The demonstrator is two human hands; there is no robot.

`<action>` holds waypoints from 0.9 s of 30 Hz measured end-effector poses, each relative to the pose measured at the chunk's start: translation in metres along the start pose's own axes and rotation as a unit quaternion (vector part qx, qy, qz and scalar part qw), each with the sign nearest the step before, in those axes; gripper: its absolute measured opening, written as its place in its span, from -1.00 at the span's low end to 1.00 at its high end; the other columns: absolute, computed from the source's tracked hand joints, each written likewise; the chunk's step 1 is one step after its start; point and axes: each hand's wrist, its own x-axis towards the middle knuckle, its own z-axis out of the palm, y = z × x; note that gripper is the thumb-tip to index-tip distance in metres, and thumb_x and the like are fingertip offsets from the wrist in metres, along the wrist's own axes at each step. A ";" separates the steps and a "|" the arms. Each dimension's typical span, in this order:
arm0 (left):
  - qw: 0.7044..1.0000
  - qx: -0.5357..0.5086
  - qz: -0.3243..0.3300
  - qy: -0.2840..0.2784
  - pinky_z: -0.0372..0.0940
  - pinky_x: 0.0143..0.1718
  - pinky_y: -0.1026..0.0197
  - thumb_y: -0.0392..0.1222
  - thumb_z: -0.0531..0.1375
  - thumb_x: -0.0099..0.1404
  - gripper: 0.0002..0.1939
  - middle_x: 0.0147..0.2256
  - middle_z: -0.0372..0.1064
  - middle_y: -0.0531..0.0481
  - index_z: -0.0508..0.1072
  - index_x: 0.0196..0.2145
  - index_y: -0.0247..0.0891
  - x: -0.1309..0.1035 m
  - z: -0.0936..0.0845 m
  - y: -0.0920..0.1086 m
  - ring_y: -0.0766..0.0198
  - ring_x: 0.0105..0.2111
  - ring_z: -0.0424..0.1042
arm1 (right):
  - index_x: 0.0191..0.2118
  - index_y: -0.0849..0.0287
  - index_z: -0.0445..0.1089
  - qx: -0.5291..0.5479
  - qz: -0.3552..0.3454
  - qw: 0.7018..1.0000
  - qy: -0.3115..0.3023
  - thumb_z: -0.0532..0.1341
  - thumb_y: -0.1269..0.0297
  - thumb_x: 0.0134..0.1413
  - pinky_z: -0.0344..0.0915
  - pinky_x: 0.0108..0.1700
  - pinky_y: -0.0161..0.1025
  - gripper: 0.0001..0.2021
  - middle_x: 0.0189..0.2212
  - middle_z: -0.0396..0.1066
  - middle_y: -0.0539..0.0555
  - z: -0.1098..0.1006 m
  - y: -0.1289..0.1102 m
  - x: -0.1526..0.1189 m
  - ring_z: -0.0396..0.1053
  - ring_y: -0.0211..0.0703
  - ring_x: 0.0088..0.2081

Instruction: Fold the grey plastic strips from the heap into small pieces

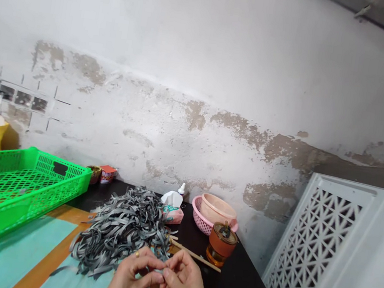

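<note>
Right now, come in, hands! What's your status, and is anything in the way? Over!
Left hand, right hand: close together, pinching small grey piece. Grey strip pile just beyond. Wooden stick past right hand, probably not blocking.

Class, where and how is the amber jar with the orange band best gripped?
Probably around the orange band, with the right hand coming from the right side. The jar stands upright, and its round body suits a wrapping grip; the pink basket sits close behind, and the wooden stick lies in front, toward the left.
</note>
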 end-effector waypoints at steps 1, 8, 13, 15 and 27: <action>1.000 0.003 0.002 0.003 0.22 -0.35 0.12 -0.13 0.33 0.03 -0.86 -0.49 0.45 -0.12 0.64 -0.50 -0.24 0.000 0.000 0.000 0.05 -0.41 0.41 | -0.45 0.19 0.19 -0.001 -0.003 1.000 -0.002 0.36 -0.12 -0.21 0.22 -0.58 -0.42 -0.51 -0.60 0.27 -0.11 0.000 0.001 0.000 0.27 -0.39 -0.63; 0.999 -0.025 -0.013 0.015 0.21 -0.36 0.14 -0.18 0.34 0.01 -0.90 -0.49 0.41 -0.08 0.63 -0.50 -0.26 -0.002 0.000 -0.001 0.08 -0.40 0.39 | -0.41 0.17 0.17 0.019 -0.032 0.999 -0.022 0.31 -0.03 -0.05 0.18 -0.57 -0.43 -0.60 -0.48 0.31 -0.07 -0.004 0.015 0.001 0.24 -0.43 -0.60; 0.999 -0.045 -0.017 0.014 0.20 -0.37 0.17 -0.16 0.35 0.01 -0.89 -0.49 0.39 -0.07 0.62 -0.53 -0.25 -0.002 0.001 0.001 0.10 -0.40 0.35 | -0.41 0.17 0.17 0.082 -0.032 0.995 -0.041 0.33 0.04 -0.03 0.12 -0.59 -0.46 -0.63 -0.52 0.32 -0.10 -0.002 0.023 0.003 0.21 -0.45 -0.63; 0.998 -0.052 -0.018 0.016 0.20 -0.39 0.18 -0.17 0.36 -0.01 -0.91 -0.48 0.38 -0.06 0.61 -0.54 -0.24 -0.002 0.002 0.002 0.11 -0.40 0.35 | -0.40 0.17 0.19 0.101 -0.030 0.994 -0.042 0.33 0.06 -0.03 0.11 -0.59 -0.46 -0.65 -0.56 0.31 -0.11 -0.001 0.023 0.004 0.20 -0.45 -0.64; 1.000 -0.019 0.005 0.020 0.22 -0.44 0.25 -0.22 0.38 -0.03 -0.90 -0.38 0.40 -0.02 0.59 -0.47 -0.19 0.004 -0.003 -0.001 0.19 -0.42 0.37 | -0.46 0.19 0.22 0.134 0.032 0.990 -0.029 0.46 0.02 -0.31 0.12 -0.61 -0.45 -0.53 -0.63 0.33 -0.11 -0.006 0.020 0.010 0.23 -0.44 -0.68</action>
